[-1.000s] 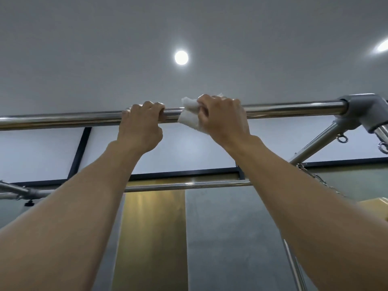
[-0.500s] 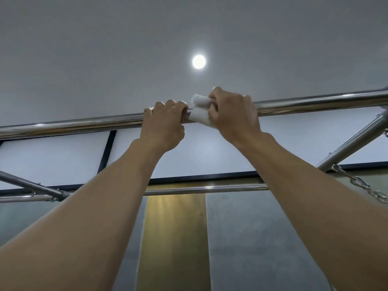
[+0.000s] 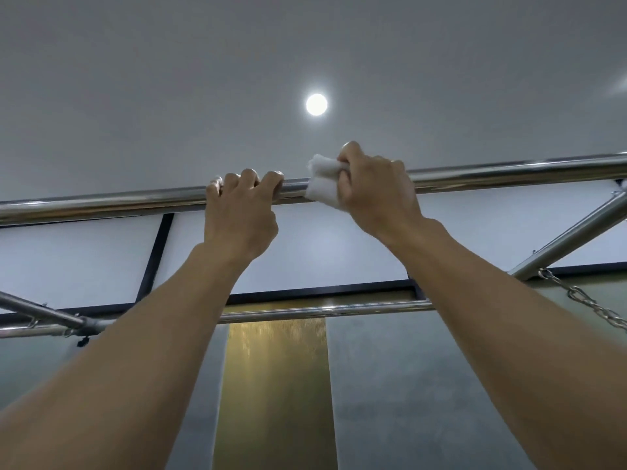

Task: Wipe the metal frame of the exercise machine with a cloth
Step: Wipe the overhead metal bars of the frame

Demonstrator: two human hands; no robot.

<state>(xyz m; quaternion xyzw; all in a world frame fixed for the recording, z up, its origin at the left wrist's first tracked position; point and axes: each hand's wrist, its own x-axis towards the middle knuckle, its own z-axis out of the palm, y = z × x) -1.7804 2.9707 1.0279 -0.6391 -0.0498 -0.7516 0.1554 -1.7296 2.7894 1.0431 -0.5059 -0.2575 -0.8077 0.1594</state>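
Note:
A shiny steel top bar (image 3: 509, 171) of the machine's frame runs across the view overhead, rising slightly to the right. My left hand (image 3: 241, 218) hangs on it with the fingers curled over the top. Just to its right my right hand (image 3: 376, 191) clasps a white cloth (image 3: 322, 183) wrapped around the bar. The cloth bulges out on the hand's left side, close to my left fingers. The bar under both hands is hidden.
A second steel bar (image 3: 339, 310) runs lower and farther back. Diagonal struts meet the frame at the left (image 3: 40, 312) and right (image 3: 570, 239). A chain (image 3: 590, 305) hangs at the right. A round ceiling light (image 3: 316, 104) shines above.
Both hands and the cloth have stayed on the top bar, close together. The view has swung left, so the grey corner joint at the right has left the frame.

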